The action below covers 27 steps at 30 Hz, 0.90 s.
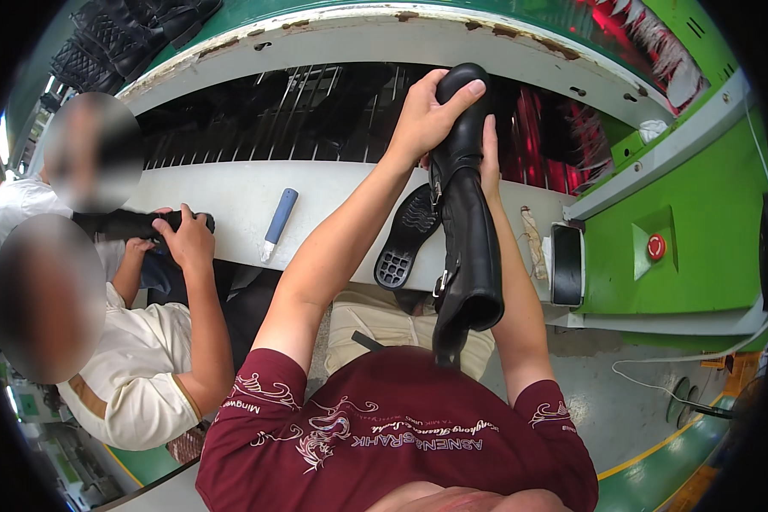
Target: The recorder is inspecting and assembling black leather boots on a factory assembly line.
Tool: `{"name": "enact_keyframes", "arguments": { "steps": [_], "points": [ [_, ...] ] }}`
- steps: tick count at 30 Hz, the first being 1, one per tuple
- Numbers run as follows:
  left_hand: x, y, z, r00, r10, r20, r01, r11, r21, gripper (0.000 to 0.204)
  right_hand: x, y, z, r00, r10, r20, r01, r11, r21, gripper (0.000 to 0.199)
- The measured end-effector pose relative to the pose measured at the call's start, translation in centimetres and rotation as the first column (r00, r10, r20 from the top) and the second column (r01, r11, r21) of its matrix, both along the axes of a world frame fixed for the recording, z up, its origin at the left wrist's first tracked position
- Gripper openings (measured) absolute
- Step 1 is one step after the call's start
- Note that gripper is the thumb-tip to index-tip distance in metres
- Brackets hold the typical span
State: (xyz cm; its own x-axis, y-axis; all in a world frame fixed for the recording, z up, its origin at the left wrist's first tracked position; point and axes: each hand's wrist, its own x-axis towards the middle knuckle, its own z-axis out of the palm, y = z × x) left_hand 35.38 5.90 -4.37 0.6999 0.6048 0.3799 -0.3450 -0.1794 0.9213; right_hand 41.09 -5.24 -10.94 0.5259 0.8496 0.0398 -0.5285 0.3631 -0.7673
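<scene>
Maroon cloth shirt (pixel 398 427) foremost, tall black leathery boot (pixel 472 230) is being clasped by left hand (pixel 428 118) at likely-stiff toe (pixel 464 75), right hand's (pixel 490 169) closure unclear

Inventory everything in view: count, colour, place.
Tall boot: 1, black, between both hands
Treaded sole: 1, black, left of tall boot
Slim tool: 1, blue, on worktop
Worktop: 1, white, across middle
Stick-like item: 1, tan, worktop's right
Rounded fixture: 1, black, beside machine
Machine: 1, green, right
Button: 1, red, on machine
Other boots: several, black, upper left
Coworkers: 2, pale shirts, left
Coworker's boot: 1, black, left
Shirt: 1, maroon, bottom
Left hand: 1, bare, on boot's foot
Right hand: 1, bare, boot's right
</scene>
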Motion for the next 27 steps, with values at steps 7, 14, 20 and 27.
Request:
{"name": "enact_keyframes", "arguments": {
  "steps": [7,14,20,27],
  "points": [
    [2.1,1.1,-1.0,0.987,-0.158,0.020,0.159,0.979,-0.129,0.052,2.0,0.0,-0.5,1.000,-0.026,0.007,0.026,0.999,0.031,0.084],
    [3.6,-1.2,-2.2,0.964,-0.019,0.264,0.067,0.983,-0.172,0.043,5.2,-2.3,1.5,0.980,-0.041,0.193,0.073,0.985,-0.159,0.066],
    [2.6,-0.9,-0.9,0.973,-0.041,0.225,0.063,0.994,-0.088,0.042,2.9,-0.6,0.3,0.956,-0.270,0.115,0.286,0.945,-0.157,0.084],
    [-1.2,0.9,-2.5,0.985,-0.114,-0.126,0.112,0.993,-0.022,0.060,-1.8,-5.3,1.2,0.891,0.049,-0.451,-0.174,0.955,-0.241,0.075]
  ]
}}
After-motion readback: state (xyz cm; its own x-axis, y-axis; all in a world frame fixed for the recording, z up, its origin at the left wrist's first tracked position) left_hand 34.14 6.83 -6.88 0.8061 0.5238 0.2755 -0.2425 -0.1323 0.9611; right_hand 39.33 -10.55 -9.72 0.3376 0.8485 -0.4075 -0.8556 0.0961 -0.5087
